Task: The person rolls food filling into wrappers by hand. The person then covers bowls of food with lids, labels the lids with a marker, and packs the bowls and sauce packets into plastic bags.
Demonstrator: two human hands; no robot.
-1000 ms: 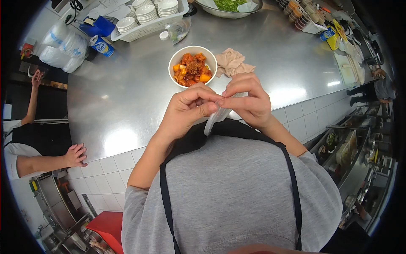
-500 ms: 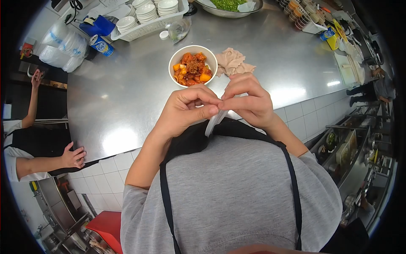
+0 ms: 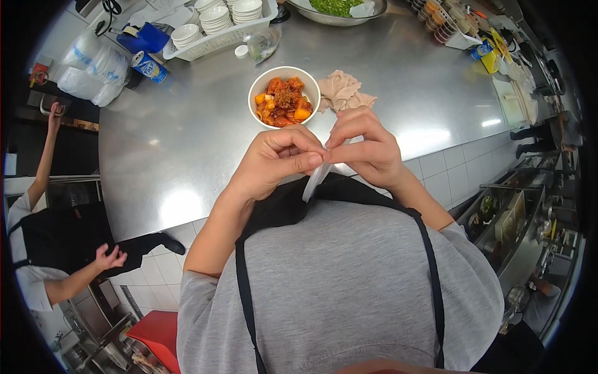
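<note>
My left hand (image 3: 274, 159) and my right hand (image 3: 364, 146) meet fingertip to fingertip near the table's front edge. Between them is a thin, translucent white lid (image 3: 316, 181), seen nearly edge-on and tilted down toward my apron. Thumb and fingers of my left hand pinch its upper end; those of my right hand pinch at the same spot. Just beyond my hands stands a round white bowl (image 3: 253, 103) with red-sauced food (image 3: 283, 103) in it. A crumpled pinkish cloth (image 3: 342, 92) lies to the right of the bowl.
Around the steel table (image 3: 187, 137) are a basket of small white dishes (image 3: 218, 37), a blue can (image 3: 149, 67), a small clear bag (image 3: 263, 45) and a steel bowl of chopped greens (image 3: 336, 20). A co-worker (image 3: 62, 237) stands at the left edge.
The co-worker at the left has taken a hand off the table edge and shifted downward in view, with a foot now showing. My hands and the lid have barely moved.
</note>
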